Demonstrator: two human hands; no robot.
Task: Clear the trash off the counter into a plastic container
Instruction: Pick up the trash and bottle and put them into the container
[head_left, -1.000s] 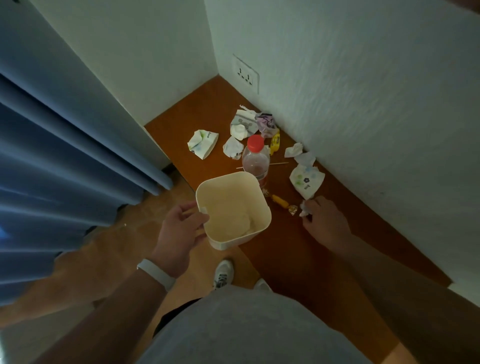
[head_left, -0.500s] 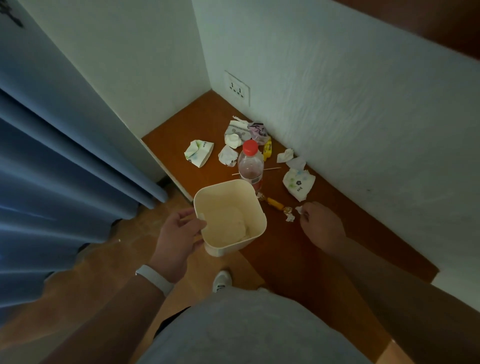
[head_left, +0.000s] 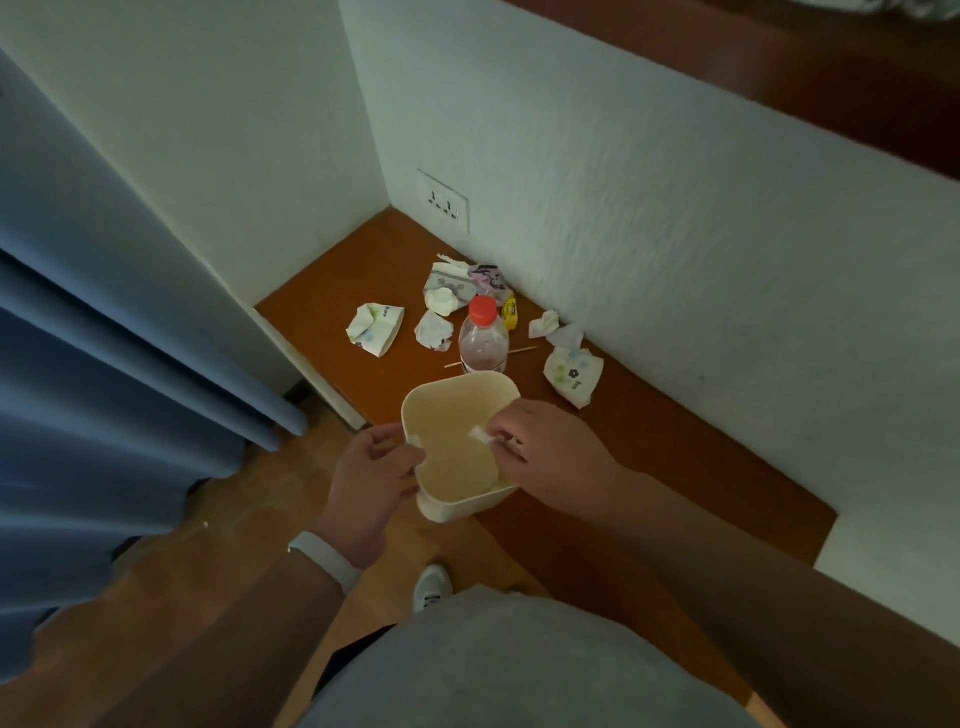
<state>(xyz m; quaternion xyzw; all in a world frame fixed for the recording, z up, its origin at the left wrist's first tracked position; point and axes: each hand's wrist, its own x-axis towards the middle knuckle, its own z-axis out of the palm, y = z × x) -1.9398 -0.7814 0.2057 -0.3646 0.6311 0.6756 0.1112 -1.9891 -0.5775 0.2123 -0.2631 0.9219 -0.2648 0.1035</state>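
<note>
My left hand (head_left: 371, 475) grips the near-left rim of a cream plastic container (head_left: 452, 410), held at the front edge of the brown counter (head_left: 675, 441). Over the container's opening, my right hand (head_left: 550, 452) pinches a small white scrap of trash (head_left: 480, 435). A clear bottle with a red cap (head_left: 483, 338) stands just behind the container. Crumpled paper wrappers lie around it: one at the left (head_left: 375, 328), one to the right (head_left: 573, 375), and a pile near the wall (head_left: 457, 283). A thin wooden stick (head_left: 522, 351) lies by the bottle.
White walls close the counter at the back and right, with a wall socket (head_left: 443, 201) in the corner. A blue curtain (head_left: 104, 338) hangs at the left. Below are the wooden floor and my white shoe (head_left: 432, 587).
My right hand picked the small scraps off the counter near the right wrapper and moved left over the container. The candy wrapper by the container is gone from the counter. My left hand kept holding the rim.
</note>
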